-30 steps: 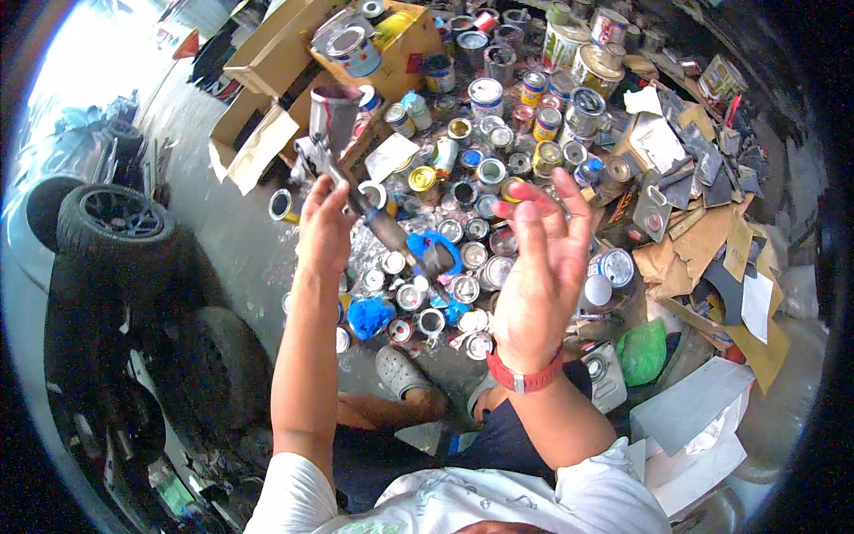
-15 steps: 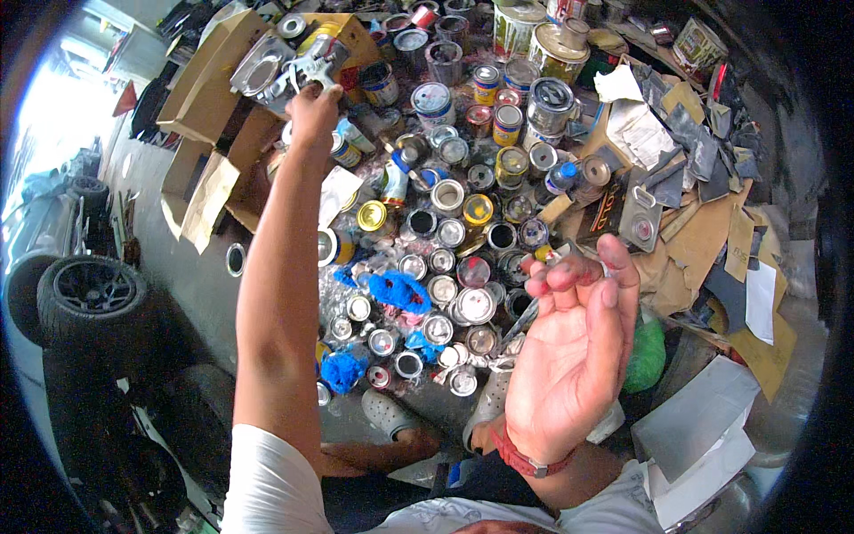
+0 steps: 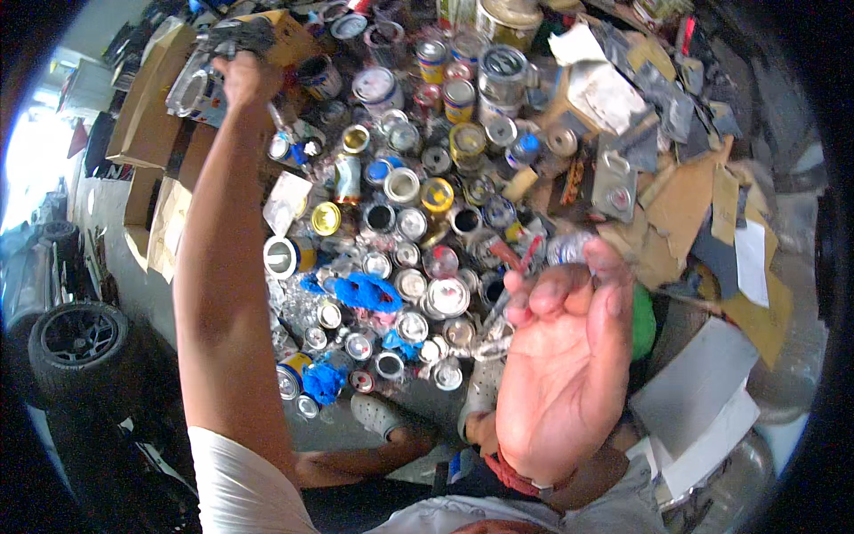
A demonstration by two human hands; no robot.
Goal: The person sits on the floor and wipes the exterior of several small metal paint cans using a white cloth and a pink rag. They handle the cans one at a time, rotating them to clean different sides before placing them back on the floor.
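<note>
My left hand (image 3: 245, 78) is stretched far out to the upper left and is closed around a dark grey metal can (image 3: 238, 37), held over an open cardboard box (image 3: 147, 111). My right hand (image 3: 562, 356) is raised close to the camera with the palm up and the fingers loosely bent, holding nothing. A red band (image 3: 509, 472) circles its wrist. Below both hands, a dense heap of paint cans and tins (image 3: 418, 231) covers the floor, some with lids and some without.
Blue rags (image 3: 365, 289) lie among the tins. Cardboard scraps (image 3: 685, 196) and white sheets (image 3: 703, 392) are piled at the right. A tyre (image 3: 84, 338) lies at the left. My sandalled foot (image 3: 382, 416) rests at the heap's near edge.
My left arm has reached farther out and up to the left, carrying the can from above the tins to the cardboard box. My right hand has come lower and nearer the camera.
</note>
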